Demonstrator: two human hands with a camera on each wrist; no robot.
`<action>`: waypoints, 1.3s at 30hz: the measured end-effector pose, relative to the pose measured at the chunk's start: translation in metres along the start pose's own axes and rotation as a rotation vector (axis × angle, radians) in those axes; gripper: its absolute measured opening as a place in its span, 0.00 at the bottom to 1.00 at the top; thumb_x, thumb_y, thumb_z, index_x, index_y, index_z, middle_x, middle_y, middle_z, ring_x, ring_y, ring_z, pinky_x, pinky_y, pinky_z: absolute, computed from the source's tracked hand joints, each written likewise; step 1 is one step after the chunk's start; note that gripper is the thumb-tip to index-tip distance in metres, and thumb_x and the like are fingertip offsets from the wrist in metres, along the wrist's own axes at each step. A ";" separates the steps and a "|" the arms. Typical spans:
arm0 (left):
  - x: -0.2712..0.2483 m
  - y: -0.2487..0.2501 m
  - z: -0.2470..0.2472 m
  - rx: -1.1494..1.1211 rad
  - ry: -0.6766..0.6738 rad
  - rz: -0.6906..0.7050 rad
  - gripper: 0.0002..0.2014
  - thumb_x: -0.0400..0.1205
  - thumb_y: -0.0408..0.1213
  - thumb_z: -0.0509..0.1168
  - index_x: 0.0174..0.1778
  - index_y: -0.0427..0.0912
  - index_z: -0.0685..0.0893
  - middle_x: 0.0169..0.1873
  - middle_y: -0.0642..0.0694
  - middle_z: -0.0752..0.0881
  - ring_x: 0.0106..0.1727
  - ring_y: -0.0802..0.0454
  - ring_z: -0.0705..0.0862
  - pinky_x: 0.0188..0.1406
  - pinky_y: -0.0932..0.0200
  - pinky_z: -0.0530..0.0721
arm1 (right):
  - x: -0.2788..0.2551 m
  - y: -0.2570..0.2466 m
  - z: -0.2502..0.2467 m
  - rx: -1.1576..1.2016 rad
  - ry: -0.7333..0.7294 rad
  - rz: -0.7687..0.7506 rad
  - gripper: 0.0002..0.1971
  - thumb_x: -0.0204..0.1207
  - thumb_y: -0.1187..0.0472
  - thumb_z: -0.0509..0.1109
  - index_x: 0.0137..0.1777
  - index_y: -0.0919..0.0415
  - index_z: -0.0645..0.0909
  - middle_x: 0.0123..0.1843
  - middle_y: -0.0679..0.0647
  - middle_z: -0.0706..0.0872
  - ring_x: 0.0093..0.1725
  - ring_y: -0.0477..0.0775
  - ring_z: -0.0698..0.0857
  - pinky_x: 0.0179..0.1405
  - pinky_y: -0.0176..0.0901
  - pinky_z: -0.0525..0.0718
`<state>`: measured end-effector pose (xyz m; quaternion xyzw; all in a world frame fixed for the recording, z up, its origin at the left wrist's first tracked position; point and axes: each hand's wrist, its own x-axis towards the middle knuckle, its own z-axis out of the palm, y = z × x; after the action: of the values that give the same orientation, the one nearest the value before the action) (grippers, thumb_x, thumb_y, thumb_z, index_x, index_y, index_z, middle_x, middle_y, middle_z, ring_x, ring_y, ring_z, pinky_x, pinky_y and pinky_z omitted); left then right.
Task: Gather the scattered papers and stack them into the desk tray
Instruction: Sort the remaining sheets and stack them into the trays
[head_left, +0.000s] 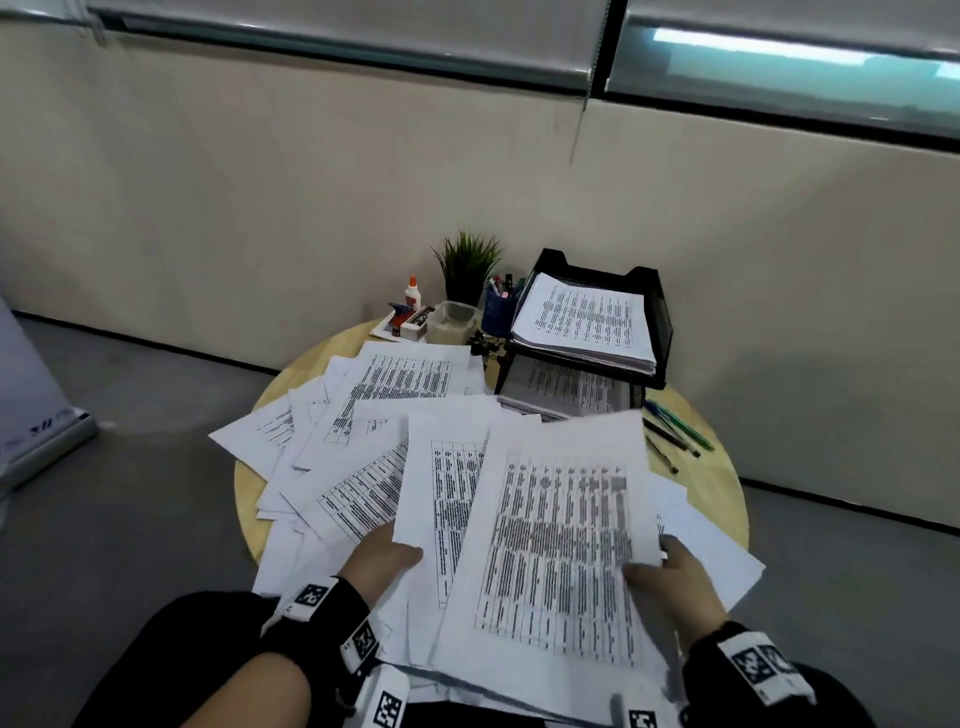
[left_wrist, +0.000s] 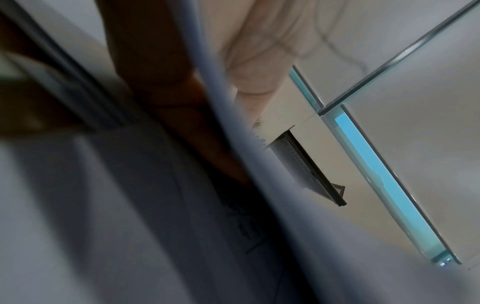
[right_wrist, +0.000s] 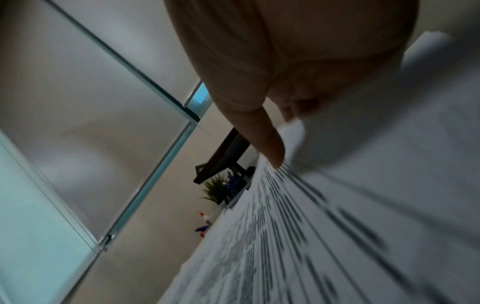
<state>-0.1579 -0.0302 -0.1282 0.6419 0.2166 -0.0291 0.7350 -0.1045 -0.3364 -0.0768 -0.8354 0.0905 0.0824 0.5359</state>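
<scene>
Head view: you sit at the near edge of a round table (head_left: 719, 483), with both hands on loose papers (head_left: 395, 415).
Left hand: your left hand (head_left: 387, 558) pinches the near left corner of a sheet (head_left: 441, 493), thumb on top, the other fingers hidden beneath.
Right hand: your right hand (head_left: 670, 571) grips the right edge of the top sheet (head_left: 561, 545), which curls up over the fingers.
Papers: most of them are fanned across the left and middle of the table, overlapping; more lie under your hands and off the near edge.
Tray: the black two-tier tray (head_left: 660, 312) stands at the far right, with a thick stack (head_left: 587, 322) in its upper tier and sheets in the lower one.
Done: judging by that stack, a fair share is already filed.
Left: the spread on the table is large, so I would put you near the middle; both held sheets are well short of the tray.
Left wrist view: it shows your fingers (left_wrist: 166, 86) under the paper, dark and blurred, which the head view hides.
Right wrist view: it shows your thumb (right_wrist: 265, 139) pressed on the printed face, with the plant (right_wrist: 215, 189) far behind.
Only overhead: the spread of papers shows in the head view alone.
</scene>
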 end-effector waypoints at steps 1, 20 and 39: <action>-0.002 0.000 0.000 -0.028 -0.005 0.003 0.15 0.58 0.30 0.65 0.41 0.37 0.84 0.38 0.42 0.87 0.45 0.44 0.82 0.53 0.53 0.77 | 0.003 0.001 0.003 -0.072 -0.007 0.039 0.21 0.71 0.75 0.70 0.65 0.71 0.74 0.50 0.66 0.86 0.45 0.61 0.83 0.48 0.51 0.81; -0.024 0.009 0.018 -0.043 -0.102 0.069 0.21 0.77 0.26 0.69 0.64 0.48 0.78 0.57 0.52 0.87 0.60 0.56 0.84 0.58 0.61 0.79 | 0.002 -0.001 0.021 0.483 -0.226 0.216 0.15 0.73 0.76 0.70 0.61 0.75 0.78 0.56 0.69 0.86 0.42 0.57 0.89 0.37 0.43 0.87; -0.014 0.022 -0.020 0.092 0.670 -0.105 0.48 0.73 0.37 0.75 0.81 0.32 0.51 0.79 0.31 0.60 0.77 0.33 0.64 0.73 0.42 0.70 | -0.002 0.011 0.019 -0.101 -0.010 -0.030 0.08 0.67 0.77 0.69 0.39 0.63 0.80 0.36 0.59 0.87 0.34 0.57 0.83 0.31 0.39 0.76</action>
<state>-0.1691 -0.0104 -0.1041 0.6363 0.4771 0.1357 0.5909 -0.1099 -0.3231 -0.0935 -0.8621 0.0708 0.0831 0.4948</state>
